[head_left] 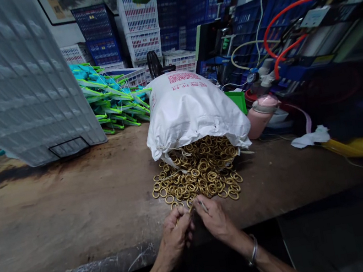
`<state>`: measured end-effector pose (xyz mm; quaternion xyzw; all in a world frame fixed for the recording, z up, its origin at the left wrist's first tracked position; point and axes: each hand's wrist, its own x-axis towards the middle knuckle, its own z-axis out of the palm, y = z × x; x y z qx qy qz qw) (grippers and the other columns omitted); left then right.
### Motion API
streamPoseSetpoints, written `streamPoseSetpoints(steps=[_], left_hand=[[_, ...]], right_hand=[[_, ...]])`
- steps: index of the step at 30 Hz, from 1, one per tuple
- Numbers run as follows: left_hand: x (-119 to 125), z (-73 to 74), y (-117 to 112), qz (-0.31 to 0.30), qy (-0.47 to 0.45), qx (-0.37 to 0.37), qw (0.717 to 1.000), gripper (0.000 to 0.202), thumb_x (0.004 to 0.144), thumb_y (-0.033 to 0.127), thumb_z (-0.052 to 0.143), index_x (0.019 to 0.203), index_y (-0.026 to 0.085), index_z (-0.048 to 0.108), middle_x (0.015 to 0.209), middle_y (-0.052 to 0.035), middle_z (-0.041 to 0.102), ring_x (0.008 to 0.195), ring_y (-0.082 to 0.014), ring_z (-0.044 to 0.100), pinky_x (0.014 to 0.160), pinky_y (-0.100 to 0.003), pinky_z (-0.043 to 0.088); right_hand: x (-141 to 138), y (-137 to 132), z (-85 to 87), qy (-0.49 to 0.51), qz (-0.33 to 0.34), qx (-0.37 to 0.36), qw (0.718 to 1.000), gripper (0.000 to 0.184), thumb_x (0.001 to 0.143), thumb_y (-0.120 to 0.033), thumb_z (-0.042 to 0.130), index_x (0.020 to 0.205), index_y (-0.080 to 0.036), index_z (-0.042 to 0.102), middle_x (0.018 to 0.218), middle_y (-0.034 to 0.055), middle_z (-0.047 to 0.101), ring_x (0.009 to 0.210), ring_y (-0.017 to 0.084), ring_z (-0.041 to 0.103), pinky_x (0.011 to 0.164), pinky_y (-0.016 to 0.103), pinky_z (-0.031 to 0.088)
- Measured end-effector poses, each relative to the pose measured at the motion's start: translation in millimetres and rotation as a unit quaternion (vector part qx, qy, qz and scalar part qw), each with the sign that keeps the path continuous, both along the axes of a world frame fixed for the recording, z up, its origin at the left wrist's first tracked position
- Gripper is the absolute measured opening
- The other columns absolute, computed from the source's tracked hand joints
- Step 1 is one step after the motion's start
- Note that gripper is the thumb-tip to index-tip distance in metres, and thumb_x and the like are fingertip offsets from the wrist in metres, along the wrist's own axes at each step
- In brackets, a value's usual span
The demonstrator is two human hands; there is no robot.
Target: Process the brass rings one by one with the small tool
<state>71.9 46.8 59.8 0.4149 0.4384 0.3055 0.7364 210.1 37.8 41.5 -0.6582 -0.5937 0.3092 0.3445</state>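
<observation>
At the bench's (75, 209) front edge, left hand (177, 233) and right hand (215, 221) pinch a brass ring (190, 207) together, best held steady beside the spilled pile (198, 175).

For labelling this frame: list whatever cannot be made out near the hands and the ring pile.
Head view only:
The small piece between left hand and right hand: too small, covered by the fingers.
How many rings remain inside the white sack: hidden by its cloth.
Sack's red print: too blurred to read.
</observation>
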Motion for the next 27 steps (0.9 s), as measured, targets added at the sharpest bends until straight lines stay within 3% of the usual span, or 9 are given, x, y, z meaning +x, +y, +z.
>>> streamPoseSetpoints(steps=[4,7,13,17,23,27], left_hand=[[0,-0.6,1,0.006,0.000,0.013,1.000,0.031,0.071,0.047,0.059,0.070,0.019,0.044,0.054,0.0070,0.046,0.039,-0.0042,0.034,0.037,-0.016,0.024],[0,-3.5,1,0.012,0.006,0.031,0.999,0.030,0.071,0.046,0.059,0.068,0.019,0.044,0.053,0.0067,0.046,0.040,-0.0049,0.034,0.039,-0.017,0.025],[-2,-16.4,-1,0.015,0.012,0.116,0.993,0.025,0.079,0.038,0.053,0.066,0.019,0.045,0.056,0.0049,0.045,0.045,-0.0063,0.033,0.044,-0.018,0.026],[-8,-11.0,-4,0.016,0.016,0.158,0.987,0.024,0.079,0.036,0.055,0.065,0.018,0.047,0.058,0.0033,0.046,0.051,-0.0081,0.036,0.048,-0.019,0.030],[-23,7.9,-18,-0.025,-0.041,0.065,0.997,0.026,0.079,0.041,0.055,0.069,0.018,0.048,0.057,0.0035,0.048,0.043,-0.0054,0.037,0.040,-0.017,0.026],[-33,6.2,-13,0.049,-0.135,-0.044,0.989,0.027,0.078,0.043,0.054,0.073,0.018,0.047,0.065,0.0029,0.050,0.042,-0.0041,0.038,0.036,-0.015,0.025]], right_hand=[[0,-10,-4.8,-0.117,0.092,-0.005,0.989,0.020,0.073,-0.010,0.038,0.080,-0.020,0.053,0.063,-0.0005,0.058,0.056,0.012,0.049,0.055,0.021,0.029],[-1,-13,-5.3,-0.173,0.104,-0.008,0.979,0.026,0.069,-0.005,0.038,0.083,-0.019,0.054,0.065,0.0006,0.061,0.057,0.012,0.050,0.055,0.022,0.026],[-1,-12,1.4,-0.205,0.122,-0.024,0.971,0.033,0.068,-0.005,0.037,0.092,-0.019,0.054,0.073,0.0019,0.064,0.061,0.013,0.053,0.057,0.024,0.026],[1,-13,5.4,-0.204,0.149,-0.030,0.967,0.031,0.067,-0.005,0.037,0.090,-0.019,0.053,0.070,0.0010,0.062,0.061,0.013,0.052,0.056,0.024,0.025],[1,-9,0.5,-0.266,0.122,-0.048,0.955,0.019,0.076,-0.010,0.038,0.086,-0.019,0.052,0.068,0.0013,0.061,0.059,0.013,0.051,0.054,0.026,0.021],[-11,-2,-9.2,-0.268,0.100,-0.019,0.958,0.020,0.076,-0.009,0.040,0.089,-0.019,0.051,0.071,0.0008,0.062,0.062,0.013,0.053,0.055,0.026,0.021]])
